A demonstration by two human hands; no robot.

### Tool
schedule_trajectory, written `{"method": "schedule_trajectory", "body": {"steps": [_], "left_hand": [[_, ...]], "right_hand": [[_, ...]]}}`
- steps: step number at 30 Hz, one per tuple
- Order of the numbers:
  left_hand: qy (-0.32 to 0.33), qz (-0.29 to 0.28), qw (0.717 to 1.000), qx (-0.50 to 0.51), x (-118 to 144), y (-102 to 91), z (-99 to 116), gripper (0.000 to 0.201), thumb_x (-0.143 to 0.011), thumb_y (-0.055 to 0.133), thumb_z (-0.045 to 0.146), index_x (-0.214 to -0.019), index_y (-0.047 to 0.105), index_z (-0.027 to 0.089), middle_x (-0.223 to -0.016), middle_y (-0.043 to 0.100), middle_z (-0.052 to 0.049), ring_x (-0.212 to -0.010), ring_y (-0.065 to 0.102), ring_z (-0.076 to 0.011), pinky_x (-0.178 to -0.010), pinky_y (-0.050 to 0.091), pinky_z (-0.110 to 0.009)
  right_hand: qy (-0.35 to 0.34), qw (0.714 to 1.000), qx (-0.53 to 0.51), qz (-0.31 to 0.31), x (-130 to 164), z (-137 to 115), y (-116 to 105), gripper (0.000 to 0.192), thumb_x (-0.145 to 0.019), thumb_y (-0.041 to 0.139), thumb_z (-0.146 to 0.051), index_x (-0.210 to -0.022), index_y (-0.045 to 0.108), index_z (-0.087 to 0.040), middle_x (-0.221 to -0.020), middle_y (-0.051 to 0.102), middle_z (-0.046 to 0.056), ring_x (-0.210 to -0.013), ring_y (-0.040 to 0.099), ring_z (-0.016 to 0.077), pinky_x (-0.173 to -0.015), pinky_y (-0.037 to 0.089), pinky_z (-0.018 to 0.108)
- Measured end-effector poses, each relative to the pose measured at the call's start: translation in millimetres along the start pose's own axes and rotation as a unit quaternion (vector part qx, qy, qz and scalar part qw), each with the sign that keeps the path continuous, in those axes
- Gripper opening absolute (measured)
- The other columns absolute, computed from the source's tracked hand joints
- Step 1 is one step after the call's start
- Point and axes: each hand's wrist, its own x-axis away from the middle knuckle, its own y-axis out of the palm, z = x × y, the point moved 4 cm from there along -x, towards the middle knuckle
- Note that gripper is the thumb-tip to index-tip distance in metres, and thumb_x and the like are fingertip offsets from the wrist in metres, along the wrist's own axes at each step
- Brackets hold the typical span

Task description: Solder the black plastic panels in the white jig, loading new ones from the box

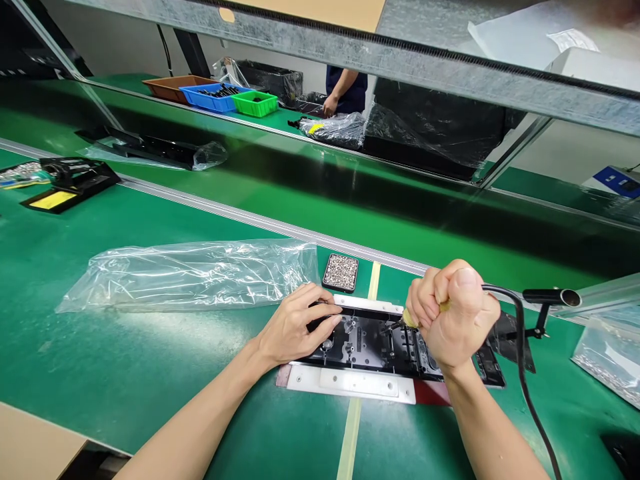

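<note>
A long black plastic housing (pixel 367 340) with moulded posts and ribs lies in a fixture with white strips (pixel 350 381). My left hand (pixel 303 323) holds its left end, fingers bent over the far edge and thumb reaching inside. Closed in a fist, my right hand (pixel 447 313) grips a corded tool with a yellow handle (pixel 411 318), which looks like a soldering iron. Its thin metal tip points down-left into the housing, near a post; whether it touches is unclear. Beyond the housing stands a small square tray (pixel 341 272) full of tiny metal parts.
A clear plastic bag (pixel 200 273) lies left of the tray. At right are a black tube holder (pixel 550 298), a hanging cable (pixel 523 360) and a bag of metal parts (pixel 610 357). A metal shelf (pixel 425 57) crosses above; a co-worker's arm (pixel 343 87) shows behind.
</note>
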Motion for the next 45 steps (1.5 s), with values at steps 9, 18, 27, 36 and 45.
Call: {"method": "schedule_trajectory", "body": {"steps": [9,18,27,36,45], "left_hand": [[-0.001,-0.002,1.000,-0.003,-0.3,-0.5,0.6,0.016,-0.100,0.062,0.019,-0.109,0.074,0.019,-0.102,0.069,-0.008,-0.090,0.062,-0.0200,-0.081,0.051,-0.039],[-0.003,-0.002,1.000,-0.011,-0.9,-1.1,1.1,0.016,-0.100,0.061,0.021,-0.108,0.075,0.020,-0.101,0.070,-0.008,-0.090,0.063,-0.0203,-0.081,0.052,-0.039],[-0.001,0.000,1.000,-0.010,-0.9,-1.0,0.9,0.016,-0.100,0.061,0.021,-0.107,0.075,0.019,-0.101,0.070,-0.008,-0.090,0.063,-0.0200,-0.081,0.052,-0.039],[-0.003,-0.004,1.000,-0.014,-0.3,-0.4,0.4,0.016,-0.101,0.061,0.021,-0.108,0.075,0.019,-0.102,0.070,-0.009,-0.091,0.063,-0.0205,-0.081,0.052,-0.040],[-0.002,-0.003,1.000,-0.003,0.0,0.5,-0.3,0.015,-0.100,0.062,0.019,-0.110,0.074,0.019,-0.103,0.069,-0.008,-0.091,0.062,-0.0200,-0.082,0.051,-0.040]], "right_hand": [[0.005,1.000,-0.001,0.010,0.0,0.3,0.2,0.051,-0.097,0.063,-0.044,-0.060,0.037,-0.021,-0.046,0.033,-0.007,-0.036,0.029,0.0060,-0.032,0.023,0.019],[0.002,1.000,0.002,0.007,0.8,-0.7,-0.2,0.050,-0.097,0.063,-0.043,-0.060,0.037,-0.021,-0.047,0.033,-0.007,-0.036,0.029,0.0058,-0.032,0.023,0.018],[0.008,1.000,0.008,0.009,0.1,-0.7,0.2,0.051,-0.096,0.064,-0.045,-0.060,0.037,-0.021,-0.046,0.033,-0.007,-0.035,0.029,0.0061,-0.031,0.023,0.019],[-0.007,1.000,0.012,0.000,-0.1,-1.2,-0.3,0.050,-0.098,0.062,-0.044,-0.061,0.037,-0.021,-0.046,0.033,-0.007,-0.036,0.030,0.0059,-0.031,0.024,0.018],[-0.008,1.000,-0.002,0.000,-0.4,-0.3,0.4,0.050,-0.098,0.063,-0.044,-0.060,0.038,-0.021,-0.046,0.034,-0.007,-0.035,0.030,0.0058,-0.031,0.024,0.018]]}}
